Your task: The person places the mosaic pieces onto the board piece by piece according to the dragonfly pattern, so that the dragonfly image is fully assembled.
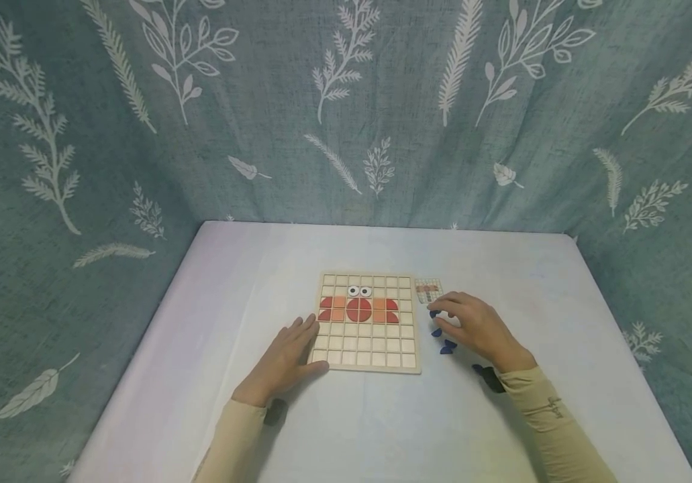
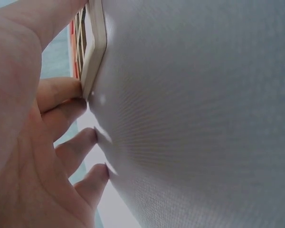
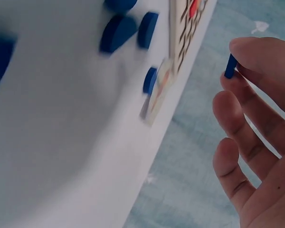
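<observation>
A blue piece (image 3: 230, 66), seen edge-on, is pinched between the thumb and index finger of my right hand (image 1: 478, 329), just right of the board. Its other fingers are loosely bent. Below this hand several blue rounded pieces (image 3: 118, 33) lie on the table. My left hand (image 1: 282, 359) rests at the near left corner of a wooden grid board (image 1: 365, 363), its spread fingers touching the rim (image 2: 96, 52). On the board sit red quarter-circle pieces (image 1: 359, 310), orange squares (image 1: 338, 308) and two round eye pieces (image 1: 360, 291).
A small pattern card (image 1: 428, 290) lies beside the board's far right corner, with a blue piece near it. The white table (image 1: 249, 255) is bordered by a green leaf-printed curtain (image 1: 285, 168) at the back and sides.
</observation>
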`<state>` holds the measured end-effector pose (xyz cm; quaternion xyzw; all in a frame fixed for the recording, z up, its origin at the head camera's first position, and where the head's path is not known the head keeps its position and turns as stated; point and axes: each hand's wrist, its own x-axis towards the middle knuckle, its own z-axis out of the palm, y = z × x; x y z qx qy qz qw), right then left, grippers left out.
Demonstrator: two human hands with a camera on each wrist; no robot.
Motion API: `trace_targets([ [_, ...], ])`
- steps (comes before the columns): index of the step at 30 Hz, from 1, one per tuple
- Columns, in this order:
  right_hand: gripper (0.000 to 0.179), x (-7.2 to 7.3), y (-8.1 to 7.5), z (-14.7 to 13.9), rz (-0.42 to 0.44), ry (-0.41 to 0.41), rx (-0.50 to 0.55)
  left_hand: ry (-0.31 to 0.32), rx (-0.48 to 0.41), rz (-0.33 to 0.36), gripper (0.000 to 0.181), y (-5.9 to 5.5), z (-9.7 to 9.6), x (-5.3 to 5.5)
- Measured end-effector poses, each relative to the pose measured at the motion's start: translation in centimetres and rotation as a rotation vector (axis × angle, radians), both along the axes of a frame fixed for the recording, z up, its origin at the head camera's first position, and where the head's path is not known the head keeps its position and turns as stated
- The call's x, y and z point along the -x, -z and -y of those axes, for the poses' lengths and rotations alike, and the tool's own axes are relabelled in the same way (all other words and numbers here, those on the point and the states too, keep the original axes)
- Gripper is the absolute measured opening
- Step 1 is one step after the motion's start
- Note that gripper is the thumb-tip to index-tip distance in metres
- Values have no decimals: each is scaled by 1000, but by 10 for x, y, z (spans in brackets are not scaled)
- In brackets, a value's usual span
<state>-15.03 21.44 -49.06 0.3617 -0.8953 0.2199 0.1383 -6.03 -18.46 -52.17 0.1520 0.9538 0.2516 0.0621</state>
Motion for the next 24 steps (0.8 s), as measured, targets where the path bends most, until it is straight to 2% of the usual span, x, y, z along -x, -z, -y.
trace_targets([
  [7, 29, -2, 0, 22, 8, -41, 24, 3, -1, 0, 87, 1, 0, -1],
  [24, 18, 8, -6, 82, -85, -193, 139, -1, -5, -6, 88, 1, 1, -1],
])
